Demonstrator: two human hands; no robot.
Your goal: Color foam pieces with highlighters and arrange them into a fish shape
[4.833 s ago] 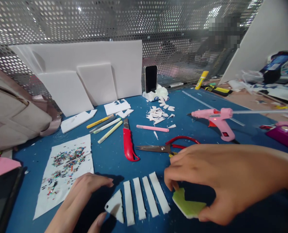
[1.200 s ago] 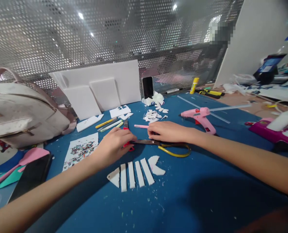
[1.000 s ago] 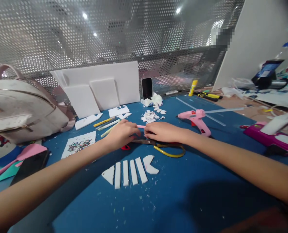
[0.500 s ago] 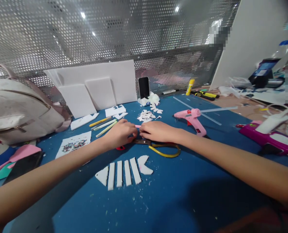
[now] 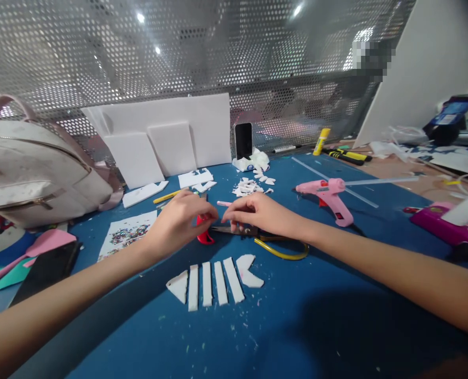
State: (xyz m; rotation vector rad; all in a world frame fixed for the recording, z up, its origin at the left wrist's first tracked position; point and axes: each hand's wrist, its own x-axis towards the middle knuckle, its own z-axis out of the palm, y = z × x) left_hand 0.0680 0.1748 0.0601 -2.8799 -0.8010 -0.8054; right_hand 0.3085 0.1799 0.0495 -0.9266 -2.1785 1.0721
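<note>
My left hand [image 5: 182, 220] hovers with loosely bent fingers apart, and no held thing shows in it. Just beside its thumb lies a red-handled cutter [image 5: 205, 236], partly covered by the hand. My right hand [image 5: 255, 215] is bent over a pair of scissors with yellow handles [image 5: 283, 256], its fingers slightly apart and pointing down; whether they touch the metal is unclear. Between and beyond both hands rests a pink marker [image 5: 223, 203]. Nearer to me, white foam pieces [image 5: 219, 283] are laid out as a fish skeleton: a triangle, several strips and a notched tail.
Behind are foam scraps [image 5: 247, 187], a propped phone [image 5: 243, 141] and white boards [image 5: 173, 150]. To the left sit a paper with colourful gems [image 5: 118, 223], a yellow marker [image 5: 166, 197] and a backpack [image 5: 32, 168]. A pink glue gun [image 5: 328, 195] and purple glue gun [image 5: 435, 221] lie right.
Both hands have lifted and loosened a little, uncovering more of the red cutter and the pink marker. The whole view has shifted slightly. The foam fish pieces keep their layout.
</note>
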